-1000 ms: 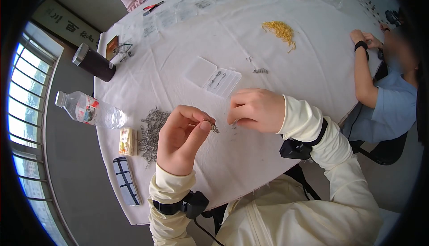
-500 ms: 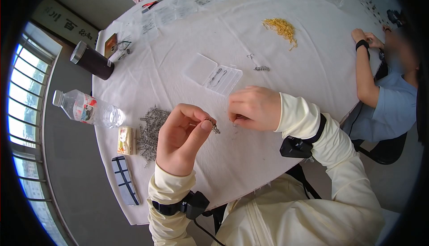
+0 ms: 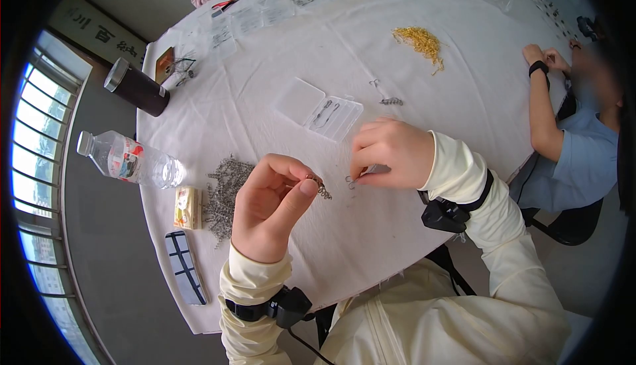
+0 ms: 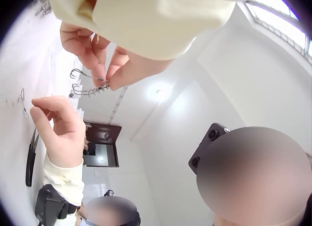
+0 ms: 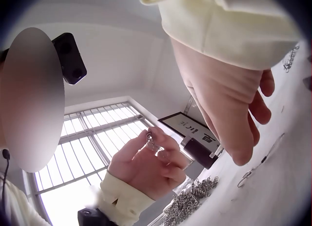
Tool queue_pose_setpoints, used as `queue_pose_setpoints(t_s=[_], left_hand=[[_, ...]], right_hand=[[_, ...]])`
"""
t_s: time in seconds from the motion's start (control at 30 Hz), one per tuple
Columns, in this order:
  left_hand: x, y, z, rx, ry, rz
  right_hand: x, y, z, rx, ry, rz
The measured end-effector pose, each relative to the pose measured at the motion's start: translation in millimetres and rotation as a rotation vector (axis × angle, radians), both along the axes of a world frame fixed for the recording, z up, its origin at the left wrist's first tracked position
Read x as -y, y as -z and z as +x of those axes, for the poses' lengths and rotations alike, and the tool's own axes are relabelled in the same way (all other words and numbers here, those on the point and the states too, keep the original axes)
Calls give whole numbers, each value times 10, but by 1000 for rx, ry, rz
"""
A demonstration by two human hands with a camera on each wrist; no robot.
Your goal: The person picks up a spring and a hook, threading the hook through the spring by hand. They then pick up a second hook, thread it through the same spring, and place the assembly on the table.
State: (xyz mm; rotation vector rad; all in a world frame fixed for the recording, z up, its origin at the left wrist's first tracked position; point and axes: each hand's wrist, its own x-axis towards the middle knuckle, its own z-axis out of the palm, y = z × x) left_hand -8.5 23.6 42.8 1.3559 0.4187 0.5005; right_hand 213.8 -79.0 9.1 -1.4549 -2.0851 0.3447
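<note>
My left hand (image 3: 268, 209) pinches fishing hooks with coiled wire shanks (image 3: 322, 189) between thumb and forefinger above the table. Hook bends and coils (image 4: 87, 91) stick out past its fingertips in the left wrist view. My right hand (image 3: 394, 153) hovers low over the cloth with loosely bent fingers. Just by its fingertips lies a small wire hook (image 3: 350, 181), which the right wrist view shows on the cloth below the fingers. Beyond the right hand, the left wrist view shows a black-handled tool with pointed metal blades (image 4: 31, 160).
A clear open box (image 3: 338, 123) holding hooks sits ahead. Left are a pile of coiled wire pieces (image 3: 228, 189), a tissue pack (image 3: 187, 208), a phone (image 3: 186, 267), a bottle (image 3: 129, 159) and a dark flask (image 3: 137, 88). Yellow bits (image 3: 419, 44) lie farther off. Other people sit around the table.
My right hand has shifted slightly to the right, and the small hook by its fingertips shows more plainly. My left hand keeps its pinch and has barely moved.
</note>
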Motion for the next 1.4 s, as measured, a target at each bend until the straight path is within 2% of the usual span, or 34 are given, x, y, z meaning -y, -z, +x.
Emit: queue_pose_setpoints(t_s=[0.07,0.27,0.4,0.5,0.57,0.6,0.67,0.77,0.87,1.2,1.4], left_hand=[[3,-2,2,-3,0,-3],[-10,27,6,0,-8,5],[-31,43,-1,-9,-33,-9],[-41,51,-7,-9,-49,-24],[-38,46,-10,-3,-59,-39],[-25,33,-7,-5,-71,-76],[-9,14,-10,-7,-86,-113],[-2,27,-29,-11,-89,-164],[-6,73,-35,85,-43,-301],[67,72,-25,129,22,-401],[81,74,-22,134,37,-392]], right_hand=[[-13,72,-52,57,0,69],[-32,122,-162,164,49,61],[-33,132,-177,138,45,78],[-46,92,-199,24,17,24],[-52,49,-226,-204,7,-1],[-45,6,-242,-202,6,-1],[-28,-103,-280,-432,45,65],[-18,-218,-336,-559,91,174],[-9,-302,-432,-618,104,250],[-31,-297,-483,-623,181,293],[-39,-298,-491,-527,180,378]])
